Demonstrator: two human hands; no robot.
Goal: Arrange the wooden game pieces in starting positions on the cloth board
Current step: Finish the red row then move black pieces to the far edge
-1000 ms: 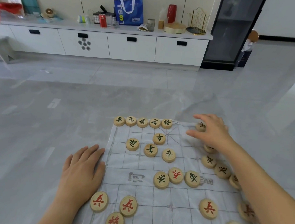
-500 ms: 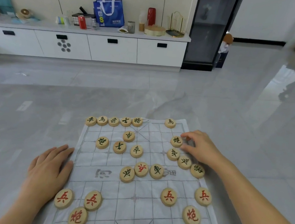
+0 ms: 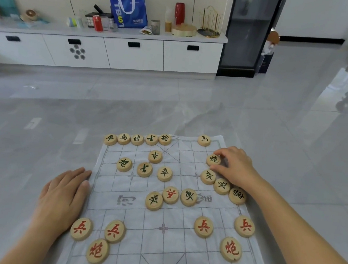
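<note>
A white cloth board (image 3: pixel 176 251) with a printed grid lies on the floor. Round wooden pieces with black or red characters sit on it. Several black pieces line the far left edge (image 3: pixel 137 139), and one black piece (image 3: pixel 204 140) sits at the far right. My right hand (image 3: pixel 235 167) pinches a black cannon piece (image 3: pixel 213 159) between thumb and fingers on the right side. My left hand (image 3: pixel 64 193) lies flat on the floor, fingertips touching the board's left edge. Red pieces (image 3: pixel 114 231) lie near me on both sides.
The board lies on a glossy grey tiled floor (image 3: pixel 193 108). A long white low cabinet (image 3: pixel 134 53) with a blue bag, cans and jars on top runs along the far wall. A dark glass-door cabinet (image 3: pixel 247 31) stands to its right.
My right hand left a black piece at the far right edge, drew back toward me and took hold of the cannon piece. The view shifted; my left hand stayed put.
</note>
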